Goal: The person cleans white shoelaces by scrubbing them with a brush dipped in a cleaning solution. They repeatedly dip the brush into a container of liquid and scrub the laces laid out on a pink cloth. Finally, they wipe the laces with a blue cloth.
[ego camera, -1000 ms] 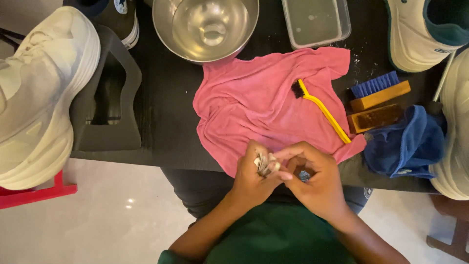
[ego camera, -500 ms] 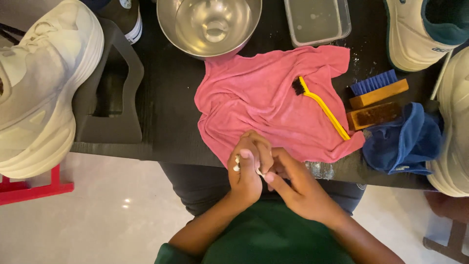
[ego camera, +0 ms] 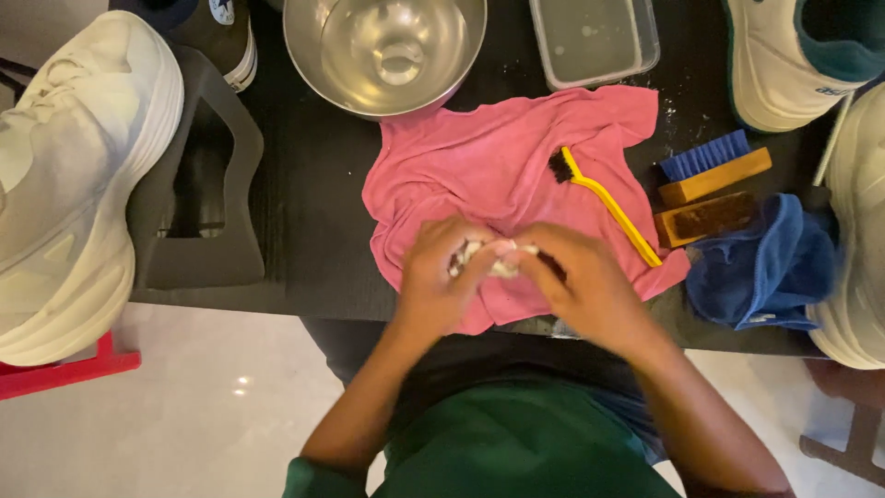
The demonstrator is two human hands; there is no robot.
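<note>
Both hands meet at the near edge of the black counter (ego camera: 304,184), above the lower border of a pink cloth (ego camera: 489,166). The left hand (ego camera: 433,281) and the right hand (ego camera: 585,286) are each closed around one small whitish, crumpled item (ego camera: 489,258) held between the fingertips; motion blur prevents a firm identification, though it may be a wad of lace or tissue. The item sits just over the cloth, at the midpoint between the two hands.

Items on the cloth and around it:

- A yellow-handled brush (ego camera: 608,207) with dark bristles lies diagonally on the right part of the cloth, bristle end pointing away from the person.
- A steel bowl (ego camera: 385,51) stands at the far edge, its rim overlapping the cloth's upper border.
- A clear plastic container (ego camera: 593,39) stands just right of the bowl.
- Two wooden-backed brushes lie right of the cloth: one with blue bristles (ego camera: 710,164), and one with brown bristles (ego camera: 705,218) nearer the person.
- A blue cloth (ego camera: 765,263) is bunched beside the brown brush (touching its right end).

A large white sneaker (ego camera: 74,175) occupies the left side, next to a dark grey shoe form (ego camera: 198,221). A white sneaker with teal lining (ego camera: 802,55) sits at the far right corner.
</note>
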